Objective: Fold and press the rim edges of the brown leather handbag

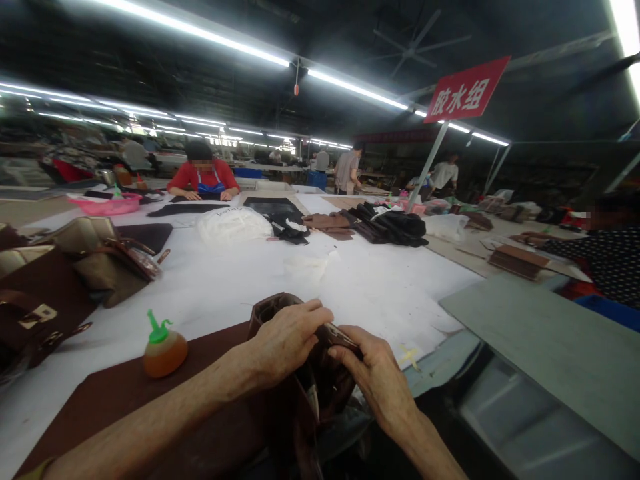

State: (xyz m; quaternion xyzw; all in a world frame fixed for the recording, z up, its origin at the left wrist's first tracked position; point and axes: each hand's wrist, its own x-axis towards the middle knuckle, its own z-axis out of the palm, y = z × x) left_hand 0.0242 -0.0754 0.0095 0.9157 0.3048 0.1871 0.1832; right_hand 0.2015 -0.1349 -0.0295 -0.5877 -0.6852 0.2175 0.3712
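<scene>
The bag (333, 383) is nearest, between both hands over the table's (235, 273) near edge; the right hand (377, 377) pinches its rim between thumb and fingers, and the left hand (285, 337) appears to pinch that rim just to the left, probably steadying it from both sides; left of these, the bottle (166, 353) stands upright on a brown sheet (110, 400), likely for easy reach; farther left sit other bags (50, 287), perhaps set aside; beyond lies a black pile (393, 225); farther still, a person in red (200, 177) bends over dark pieces (187, 208).
</scene>
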